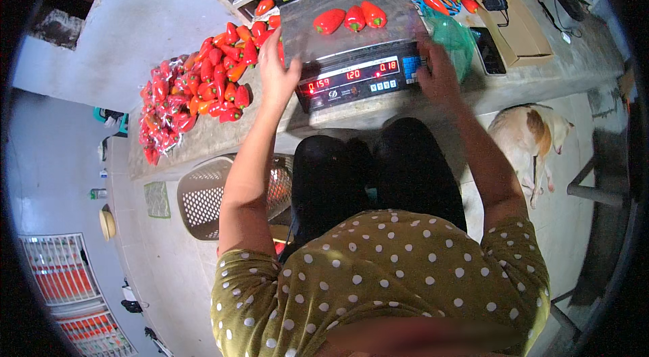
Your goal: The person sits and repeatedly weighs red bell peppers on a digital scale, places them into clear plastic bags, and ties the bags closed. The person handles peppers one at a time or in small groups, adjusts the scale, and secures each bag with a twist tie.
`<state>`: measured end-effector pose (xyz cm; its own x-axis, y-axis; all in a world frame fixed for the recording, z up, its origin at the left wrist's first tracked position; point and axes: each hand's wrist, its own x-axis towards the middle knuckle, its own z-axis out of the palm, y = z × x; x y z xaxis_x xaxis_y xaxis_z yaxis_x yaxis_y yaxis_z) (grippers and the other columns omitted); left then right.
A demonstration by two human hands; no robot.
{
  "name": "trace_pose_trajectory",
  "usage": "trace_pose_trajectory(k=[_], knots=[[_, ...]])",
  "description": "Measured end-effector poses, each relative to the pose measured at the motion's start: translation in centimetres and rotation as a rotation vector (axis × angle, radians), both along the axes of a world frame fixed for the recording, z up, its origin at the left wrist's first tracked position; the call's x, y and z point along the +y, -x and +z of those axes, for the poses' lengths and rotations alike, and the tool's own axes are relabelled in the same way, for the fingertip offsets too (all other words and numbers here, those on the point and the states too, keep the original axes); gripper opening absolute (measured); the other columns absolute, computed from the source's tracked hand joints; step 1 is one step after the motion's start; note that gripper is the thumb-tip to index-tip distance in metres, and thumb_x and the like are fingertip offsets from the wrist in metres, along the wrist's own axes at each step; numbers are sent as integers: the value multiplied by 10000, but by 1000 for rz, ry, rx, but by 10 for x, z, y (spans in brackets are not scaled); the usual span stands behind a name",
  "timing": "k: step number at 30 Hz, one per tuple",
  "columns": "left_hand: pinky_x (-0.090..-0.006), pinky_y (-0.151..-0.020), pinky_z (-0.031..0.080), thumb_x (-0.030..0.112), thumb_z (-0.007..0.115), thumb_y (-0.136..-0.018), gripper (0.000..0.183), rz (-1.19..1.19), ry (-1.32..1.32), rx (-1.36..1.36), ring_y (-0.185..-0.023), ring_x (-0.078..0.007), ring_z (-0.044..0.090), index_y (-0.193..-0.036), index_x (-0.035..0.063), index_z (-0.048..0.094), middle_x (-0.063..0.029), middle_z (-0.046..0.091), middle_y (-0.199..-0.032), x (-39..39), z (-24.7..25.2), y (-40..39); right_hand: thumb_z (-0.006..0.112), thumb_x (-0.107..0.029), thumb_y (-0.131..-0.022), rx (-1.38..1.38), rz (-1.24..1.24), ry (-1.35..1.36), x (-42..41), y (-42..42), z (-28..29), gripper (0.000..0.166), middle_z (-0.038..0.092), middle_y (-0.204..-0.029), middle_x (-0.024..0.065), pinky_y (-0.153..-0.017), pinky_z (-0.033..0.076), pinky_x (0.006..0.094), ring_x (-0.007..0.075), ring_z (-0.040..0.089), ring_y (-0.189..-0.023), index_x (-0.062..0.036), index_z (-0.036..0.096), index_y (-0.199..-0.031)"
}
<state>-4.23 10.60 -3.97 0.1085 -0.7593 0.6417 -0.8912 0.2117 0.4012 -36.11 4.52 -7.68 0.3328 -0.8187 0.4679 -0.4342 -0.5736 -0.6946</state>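
Three red peppers [355, 20] lie side by side on the metal pan of a digital weighing scale [329, 47]. Red digits glow on the scale's front panel, left of a blue keypad [411, 69]. At the scale's left side is my left hand [279, 73], thumb spread toward the front corner. My right hand [437, 70], shadowed and a little blurred, is at the opposite side near the keypad, its fingers apart. Neither hand has a pepper in it. Left of my left hand, many loose red and orange peppers [218, 73] are heaped beside peppers packed in clear plastic [165, 103].
Right of the scale are a green plastic bag [451, 42], a smartphone [488, 50], a cardboard box [525, 27] and more peppers [436, 3]. Below the concrete ledge [542, 75], a dog [527, 134] lies on the right; a perforated plastic basket [203, 200] stands left of my legs.
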Motion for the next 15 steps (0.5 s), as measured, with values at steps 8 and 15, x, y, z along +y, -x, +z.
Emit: trace_pose_trajectory(k=[8,15], knots=[[-429,-987,270,119,573,-746,614,90,-259,168,-1145,-390,349,-1271,-27,290,-256,377,-1206,132,-113,26,522,-56,-672,270,108,-73,102,14,-83,455,485,-1105,203,-939,347,451,375,440,-1064,-17,473,-1123],[-404,-950,319,87,589,-734,574,146,-243,158,-1089,-376,409,-1242,-12,341,-233,426,-1156,134,-124,19,541,-93,-674,342,165,42,95,3,-88,326,498,-996,174,-843,397,435,351,470,-959,-38,543,-996]])
